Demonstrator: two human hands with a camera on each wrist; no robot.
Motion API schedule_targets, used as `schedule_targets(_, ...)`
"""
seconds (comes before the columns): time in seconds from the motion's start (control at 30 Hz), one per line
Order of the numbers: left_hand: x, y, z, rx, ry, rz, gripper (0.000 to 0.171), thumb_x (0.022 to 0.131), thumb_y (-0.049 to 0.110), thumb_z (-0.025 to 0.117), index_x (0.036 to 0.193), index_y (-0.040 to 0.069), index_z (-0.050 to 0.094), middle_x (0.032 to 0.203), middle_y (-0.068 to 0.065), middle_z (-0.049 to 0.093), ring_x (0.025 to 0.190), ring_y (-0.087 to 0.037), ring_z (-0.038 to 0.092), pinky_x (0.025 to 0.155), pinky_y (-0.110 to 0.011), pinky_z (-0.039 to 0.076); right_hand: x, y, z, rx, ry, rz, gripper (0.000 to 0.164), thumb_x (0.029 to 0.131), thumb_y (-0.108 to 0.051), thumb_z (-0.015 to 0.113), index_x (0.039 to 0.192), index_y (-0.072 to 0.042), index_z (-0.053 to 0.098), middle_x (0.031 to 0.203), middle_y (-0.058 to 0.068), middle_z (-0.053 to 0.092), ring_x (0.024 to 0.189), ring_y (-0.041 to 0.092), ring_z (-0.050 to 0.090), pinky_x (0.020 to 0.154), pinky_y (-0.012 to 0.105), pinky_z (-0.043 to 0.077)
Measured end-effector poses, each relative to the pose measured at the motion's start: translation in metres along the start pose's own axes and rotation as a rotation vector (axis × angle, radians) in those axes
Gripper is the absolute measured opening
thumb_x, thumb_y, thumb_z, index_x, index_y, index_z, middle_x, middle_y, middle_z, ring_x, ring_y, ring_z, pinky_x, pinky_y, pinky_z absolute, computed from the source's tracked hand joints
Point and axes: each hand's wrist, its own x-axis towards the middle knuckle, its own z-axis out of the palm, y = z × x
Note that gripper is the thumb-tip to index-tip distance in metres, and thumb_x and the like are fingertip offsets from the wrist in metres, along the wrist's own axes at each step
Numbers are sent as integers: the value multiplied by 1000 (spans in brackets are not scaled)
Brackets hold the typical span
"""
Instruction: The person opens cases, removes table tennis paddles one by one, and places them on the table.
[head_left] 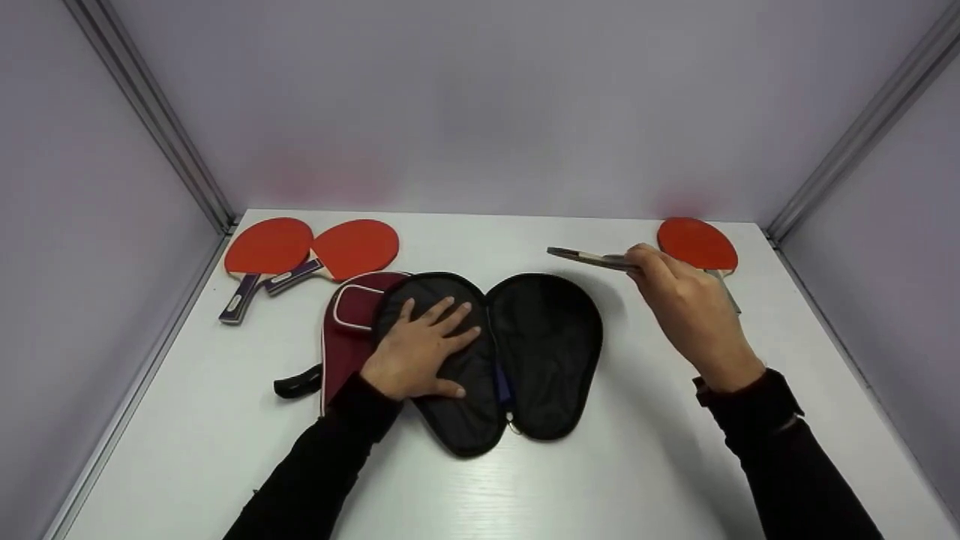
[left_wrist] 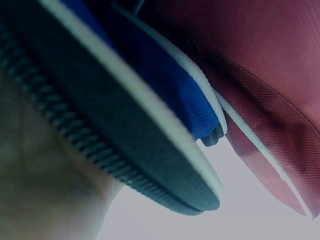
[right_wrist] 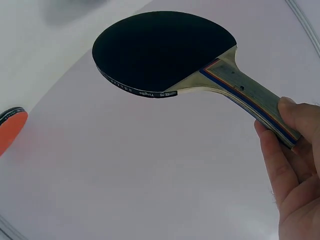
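Observation:
An unzipped paddle case point(head_left: 551, 352) lies spread in the middle of the table, black lining up. My left hand point(head_left: 420, 352) rests on its left half with the fingers spread. In the left wrist view, the zipper edge and a blue outer part point(left_wrist: 170, 85) of the case show up close. My right hand point(head_left: 690, 315) holds a table tennis paddle point(right_wrist: 162, 52) by its handle, raised off the table to the right of the case. In the right wrist view, the paddle's black face shows, and thumb and fingers pinch the handle's end point(right_wrist: 282, 127).
A dark red case point(head_left: 345, 367) with white piping lies partly under the black-lined one, a black strap point(head_left: 298, 382) at its left. Two red paddles point(head_left: 268, 247) overlap at the back left. Another red paddle point(head_left: 697, 244) lies at the back right. Pale walls point(head_left: 480, 105) enclose the table.

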Motion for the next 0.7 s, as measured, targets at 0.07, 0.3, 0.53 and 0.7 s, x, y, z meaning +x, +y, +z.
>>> schedule_targets(0.07, 0, 0, 0, 3, 0, -1, 96, 98, 68, 88, 178, 28, 55, 194, -7, 38, 183, -35, 31, 141, -79, 34, -1, 5, 3, 3, -13, 25, 24, 108, -11, 86, 126, -4, 73, 113, 15, 87, 85, 35, 85, 70, 50, 73)
schedule_targets(0.3, -1, 0, 1, 16, 14, 0, 95, 98, 68, 88, 178, 28, 55, 194, -7, 39, 183, -34, 33, 140, -79, 37, -9, 20, 14, 13, -38, 126, 21, 107, -8, 86, 123, -8, 72, 106, 14, 87, 72, 36, 74, 56, 53, 65)
schedule_targets(0.53, 0, 0, 3, 27, 19, 3, 95, 98, 69, 87, 177, 28, 56, 193, -7, 39, 182, -34, 34, 140, -78, 37, -17, 30, 22, -3, -58, 156, 19, 106, -5, 86, 120, -5, 73, 103, 16, 87, 68, 39, 73, 59, 58, 67)
schedule_targets(0.7, 0, 0, 3, 24, 11, 1, 95, 98, 69, 87, 178, 28, 55, 194, -7, 38, 183, -34, 32, 140, -78, 36, -19, 33, 29, -46, -43, 109, 20, 105, 0, 85, 119, -4, 71, 103, 19, 86, 71, 41, 78, 59, 58, 68)
